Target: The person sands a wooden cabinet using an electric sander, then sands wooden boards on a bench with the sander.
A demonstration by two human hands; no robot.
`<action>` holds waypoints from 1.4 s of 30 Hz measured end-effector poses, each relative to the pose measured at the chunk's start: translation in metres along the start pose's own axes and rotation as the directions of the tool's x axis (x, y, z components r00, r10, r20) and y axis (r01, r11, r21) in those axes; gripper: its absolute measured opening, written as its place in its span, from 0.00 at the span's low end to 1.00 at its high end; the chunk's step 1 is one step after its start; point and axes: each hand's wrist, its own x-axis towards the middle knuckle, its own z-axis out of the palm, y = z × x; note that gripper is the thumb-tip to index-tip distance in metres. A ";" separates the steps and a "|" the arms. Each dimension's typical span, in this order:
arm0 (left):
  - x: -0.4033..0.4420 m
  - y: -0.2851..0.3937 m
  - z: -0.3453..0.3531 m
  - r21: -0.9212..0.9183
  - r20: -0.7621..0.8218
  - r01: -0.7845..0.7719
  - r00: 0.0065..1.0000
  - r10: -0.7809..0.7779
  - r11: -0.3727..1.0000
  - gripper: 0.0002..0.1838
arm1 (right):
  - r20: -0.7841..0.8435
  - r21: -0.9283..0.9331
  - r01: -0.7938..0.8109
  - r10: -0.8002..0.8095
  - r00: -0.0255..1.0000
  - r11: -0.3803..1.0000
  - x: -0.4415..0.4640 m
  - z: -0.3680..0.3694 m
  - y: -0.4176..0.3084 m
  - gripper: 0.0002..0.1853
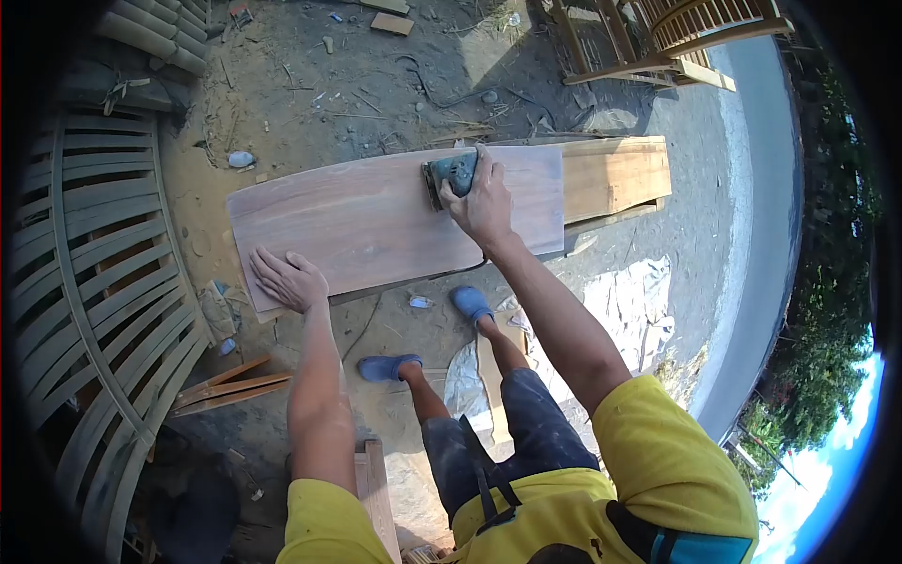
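A wide, pale reddish wooden board (366,207) lies across the view in front of me. My right hand (485,202) is wrapped round a teal electric sander (455,174), which rests on the board toward its right part, near the far edge. Flat on the board's near left corner is my left hand (289,279), fingers stretched out and holding nothing. Beneath the board's right end, a yellowish plank (620,174) sticks out in the sunlight.
A slatted wooden piece (103,226) stands at the left. Wooden furniture (676,38) with rails is at the upper right. A dark cord (427,89) lies on the dirt beyond the board. White sheeting (629,301) covers ground at the near right; a road (766,188) runs past.
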 end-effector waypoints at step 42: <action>0.002 -0.010 0.015 0.185 -0.012 -0.108 0.994 0.112 0.977 0.41 | -0.230 -0.087 -0.266 0.240 0.943 0.960 0.027 -0.084 0.178 0.46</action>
